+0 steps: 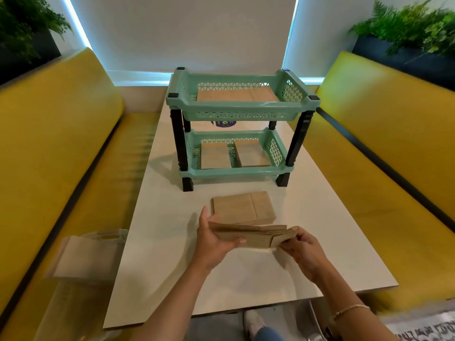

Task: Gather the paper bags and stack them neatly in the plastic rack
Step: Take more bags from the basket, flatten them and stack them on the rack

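A mint-green two-tier plastic rack with black legs stands mid-table. Its top tray holds flat brown paper bags. The lower tray holds two small piles side by side. Just in front of the rack a stack of folded paper bags lies on the table. I hold another bundle of bags above the table, near its front. My left hand grips its left end, thumb on top. My right hand pinches its right end.
The white table runs between two yellow bench seats. A pale plastic bag lies on the left bench beside the table edge. Plants sit behind both seat backs. My shoe shows under the table's front edge.
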`<state>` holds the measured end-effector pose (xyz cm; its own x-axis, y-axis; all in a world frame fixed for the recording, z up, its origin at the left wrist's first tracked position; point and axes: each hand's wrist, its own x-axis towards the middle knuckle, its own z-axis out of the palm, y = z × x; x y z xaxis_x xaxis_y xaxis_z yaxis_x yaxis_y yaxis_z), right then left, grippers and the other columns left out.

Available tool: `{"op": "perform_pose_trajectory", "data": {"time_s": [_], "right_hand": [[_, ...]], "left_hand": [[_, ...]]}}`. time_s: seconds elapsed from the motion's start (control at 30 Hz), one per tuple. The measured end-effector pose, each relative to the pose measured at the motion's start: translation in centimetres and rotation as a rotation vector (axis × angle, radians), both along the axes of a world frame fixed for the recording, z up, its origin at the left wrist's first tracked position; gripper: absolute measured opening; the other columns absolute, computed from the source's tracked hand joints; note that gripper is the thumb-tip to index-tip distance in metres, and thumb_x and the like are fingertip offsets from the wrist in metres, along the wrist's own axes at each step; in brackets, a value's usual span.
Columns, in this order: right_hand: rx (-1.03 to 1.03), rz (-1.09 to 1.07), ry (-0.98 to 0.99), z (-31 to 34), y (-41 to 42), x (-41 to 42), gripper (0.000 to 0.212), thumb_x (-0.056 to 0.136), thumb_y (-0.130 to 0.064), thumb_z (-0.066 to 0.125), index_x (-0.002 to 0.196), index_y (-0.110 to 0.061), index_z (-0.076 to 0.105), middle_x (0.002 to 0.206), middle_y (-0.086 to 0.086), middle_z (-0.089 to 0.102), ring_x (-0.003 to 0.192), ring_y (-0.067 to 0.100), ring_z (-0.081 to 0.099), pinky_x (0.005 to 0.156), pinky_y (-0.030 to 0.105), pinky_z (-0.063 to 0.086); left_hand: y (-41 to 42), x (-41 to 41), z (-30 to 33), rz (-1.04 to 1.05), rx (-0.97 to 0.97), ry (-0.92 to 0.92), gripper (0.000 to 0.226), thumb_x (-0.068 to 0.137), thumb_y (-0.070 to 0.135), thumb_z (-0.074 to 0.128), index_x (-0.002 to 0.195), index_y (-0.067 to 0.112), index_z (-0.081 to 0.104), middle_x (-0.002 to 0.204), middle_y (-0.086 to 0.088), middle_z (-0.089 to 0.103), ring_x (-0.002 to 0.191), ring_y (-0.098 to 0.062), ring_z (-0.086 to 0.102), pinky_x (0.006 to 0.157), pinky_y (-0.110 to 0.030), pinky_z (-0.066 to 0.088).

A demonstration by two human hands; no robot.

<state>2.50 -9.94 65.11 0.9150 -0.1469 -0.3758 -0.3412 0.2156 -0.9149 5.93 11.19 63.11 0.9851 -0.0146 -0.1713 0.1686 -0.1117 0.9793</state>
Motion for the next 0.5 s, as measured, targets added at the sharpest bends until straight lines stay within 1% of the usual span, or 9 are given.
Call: {"op": "perform_pose_trajectory", "data": {"time_s": [0.03,0.1,0.2,0.27,0.33,0.37,0.4,0.43,0.5], "right_hand": [[-0.059,0.0,0.002,-0.1,0.1,-0.3,0.02,0.081,0.02,0.047,0.084,0.001,0.054,0.088,0.018,0.061,0.084,0.03,0.056,0.076,0.032,0.051],[-0.163,-0.005,-0.009,0.1,0.6,-0.6,0.024,0.081,0.018,0.053,0.083,-0.006,0.056,0.083,0.011,0.061,0.077,0.022,0.056,0.071,0.027,0.049],[-0.256,0.009,-0.047,0.7,1.6,-0.8,0.028,0.081,0.014,0.059,0.089,-0.013,0.061,0.082,0.004,0.062,0.074,0.016,0.058,0.071,0.026,0.05],[-0.302,-0.012,-0.063,0.9,2.0,-0.8,0.026,0.08,0.012,0.06,0.091,-0.011,0.063,0.084,0.004,0.063,0.076,0.016,0.058,0.07,0.024,0.05],[-0.301,-0.048,-0.086,1.4,2.2,-0.7,0.026,0.078,0.014,0.061,0.095,-0.005,0.063,0.086,0.005,0.063,0.079,0.016,0.058,0.068,0.022,0.051],[-0.287,-0.056,-0.104,1.7,2.2,-0.6,0.027,0.077,0.015,0.061,0.096,-0.004,0.062,0.086,0.005,0.064,0.079,0.016,0.059,0.068,0.021,0.052],[-0.27,-0.062,-0.122,2.0,2.1,-0.6,0.029,0.076,0.015,0.062,0.097,-0.004,0.062,0.087,0.005,0.064,0.08,0.016,0.06,0.069,0.021,0.052],[-0.259,-0.066,-0.136,2.2,2.1,-0.5,0.031,0.076,0.016,0.062,0.099,-0.005,0.061,0.088,0.004,0.064,0.082,0.017,0.06,0.069,0.021,0.053],[-0.272,-0.063,-0.141,2.3,2.0,-0.7,0.037,0.077,0.014,0.063,0.104,-0.01,0.059,0.09,-0.001,0.061,0.083,0.014,0.059,0.067,0.018,0.054]], "left_hand": [[0.0,-0.3,-0.3,-0.036,-0.007,0.007,0.123,0.049,0.015,0.089,0.147,0.019,0.014,0.128,0.001,0.048,0.125,-0.02,0.046,0.107,-0.036,0.039],[-0.1,-0.9,-0.4,-0.082,0.028,0.01,0.111,0.054,0.012,0.088,0.144,0.019,0.024,0.115,0.003,0.058,0.116,-0.018,0.054,0.103,-0.035,0.043],[-0.7,-1.5,-0.3,-0.118,0.068,-0.025,0.093,0.059,0.012,0.087,0.134,0.03,0.035,0.111,0.006,0.061,0.111,-0.013,0.055,0.101,-0.03,0.043],[-1.3,-2.0,0.1,-0.119,0.084,-0.046,0.078,0.061,0.014,0.087,0.124,0.034,0.045,0.114,0.009,0.057,0.111,-0.01,0.052,0.097,-0.023,0.043],[-1.5,-2.4,0.9,-0.122,0.055,-0.069,0.062,0.063,0.011,0.085,0.11,0.037,0.053,0.105,0.011,0.057,0.101,-0.008,0.055,0.083,-0.01,0.046],[-1.5,-2.5,1.3,-0.123,0.046,-0.088,0.058,0.064,0.01,0.085,0.105,0.037,0.055,0.101,0.012,0.058,0.095,-0.005,0.056,0.077,-0.006,0.046],[-1.5,-2.4,1.5,-0.116,0.04,-0.106,0.056,0.064,0.01,0.085,0.104,0.037,0.056,0.1,0.013,0.058,0.094,-0.001,0.055,0.076,-0.005,0.045],[-1.4,-2.4,1.7,-0.106,0.047,-0.117,0.056,0.064,0.012,0.085,0.105,0.035,0.056,0.103,0.014,0.058,0.096,0.001,0.054,0.08,-0.006,0.044],[-1.0,-2.3,1.5,-0.08,0.069,-0.116,0.059,0.063,0.016,0.086,0.111,0.032,0.055,0.111,0.016,0.056,0.105,-0.001,0.051,0.092,-0.016,0.042]]}}
